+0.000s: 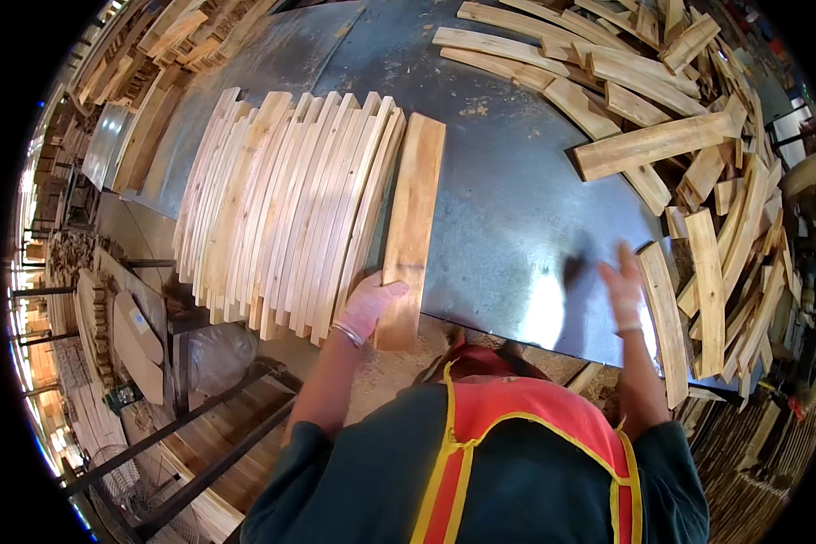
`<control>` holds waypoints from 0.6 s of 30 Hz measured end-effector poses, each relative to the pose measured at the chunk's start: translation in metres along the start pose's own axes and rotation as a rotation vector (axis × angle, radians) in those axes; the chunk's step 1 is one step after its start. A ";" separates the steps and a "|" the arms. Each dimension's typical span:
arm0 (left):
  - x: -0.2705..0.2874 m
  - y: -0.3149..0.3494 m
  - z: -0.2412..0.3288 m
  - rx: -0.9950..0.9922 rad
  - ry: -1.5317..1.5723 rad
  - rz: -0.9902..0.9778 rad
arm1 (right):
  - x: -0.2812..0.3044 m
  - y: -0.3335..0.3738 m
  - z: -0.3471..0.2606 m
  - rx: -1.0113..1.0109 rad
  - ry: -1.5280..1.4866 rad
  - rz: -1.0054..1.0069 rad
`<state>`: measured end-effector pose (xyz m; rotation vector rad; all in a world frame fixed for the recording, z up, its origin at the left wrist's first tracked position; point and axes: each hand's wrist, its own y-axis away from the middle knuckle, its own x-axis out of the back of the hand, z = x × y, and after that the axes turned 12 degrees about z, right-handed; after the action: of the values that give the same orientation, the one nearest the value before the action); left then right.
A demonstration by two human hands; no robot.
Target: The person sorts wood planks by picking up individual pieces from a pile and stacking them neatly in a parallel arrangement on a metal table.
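Note:
My left hand (368, 309) is closed on the near end of a wooden board (413, 204), its thumb lying over the top face. That board lies just right of a row of pale wooden boards (286, 199) packed side by side, with a narrow gap between at the far end. My right hand (620, 283) is above the metal tabletop, slightly blurred, fingers apart and nothing in them. Closest to it is a single board (664, 322) along the right side of the table; whether they touch I cannot tell.
A jumbled pile of loose boards (657, 145) covers the table's right and far right. More stacked wood (168, 36) stands at the far left. The dark metal tabletop (508, 208) ends at a front edge before me. A metal rail frame (218, 453) stands at lower left.

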<state>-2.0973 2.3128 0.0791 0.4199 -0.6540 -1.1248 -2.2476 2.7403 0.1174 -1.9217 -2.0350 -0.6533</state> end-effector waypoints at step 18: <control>-0.073 0.064 0.066 -0.253 1.429 -1.165 | 0.019 -0.013 0.048 -0.453 -0.444 -0.107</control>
<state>-2.1178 2.4060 0.1474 1.2671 1.1358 -1.5443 -2.2566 2.7804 0.0832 -2.3992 -2.4309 -0.8316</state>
